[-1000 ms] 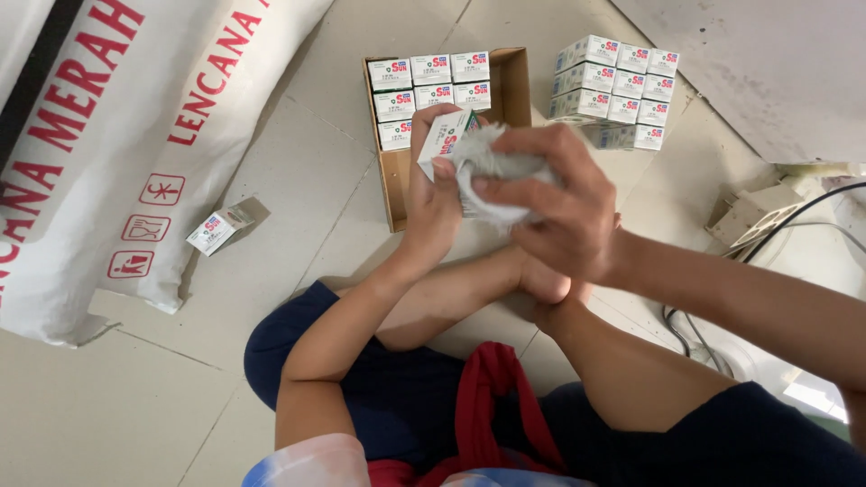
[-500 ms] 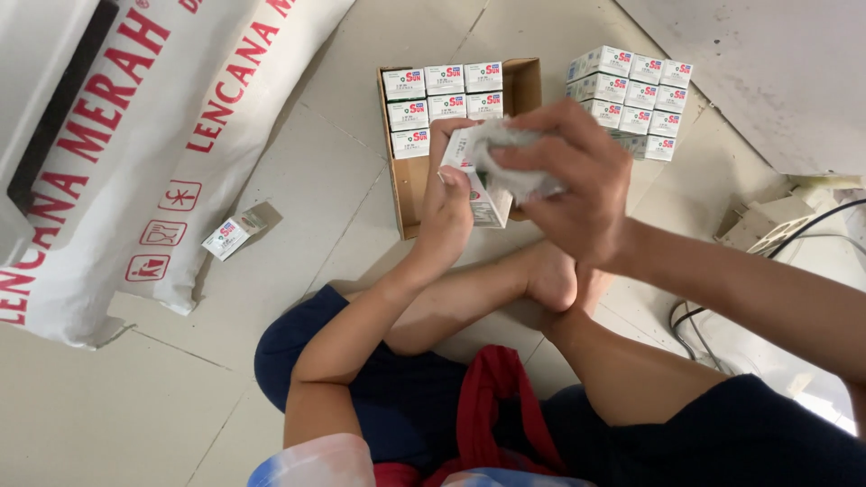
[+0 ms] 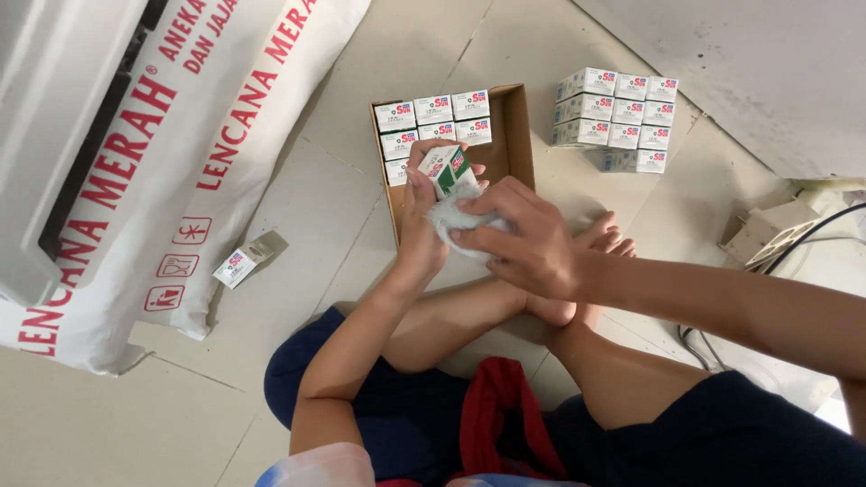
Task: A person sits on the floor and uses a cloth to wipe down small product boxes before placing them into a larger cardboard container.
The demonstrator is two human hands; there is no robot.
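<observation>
My left hand holds a small white and green carton upright over the near end of a brown cardboard box. My right hand presses a crumpled white cloth against the carton's lower side. The cardboard box lies open on the tiled floor and holds rows of the same small cartons at its far end. I sit cross-legged on the floor, my bare feet just behind my right hand.
A stack of several identical cartons stands on the floor right of the box. One loose carton lies at the left beside large white sacks with red print. A white power adapter with cables sits at the right.
The carton now stands upright in my left hand, its top showing. My right hand with the cloth has dropped from over the carton to its lower side. The view has shifted slightly.
</observation>
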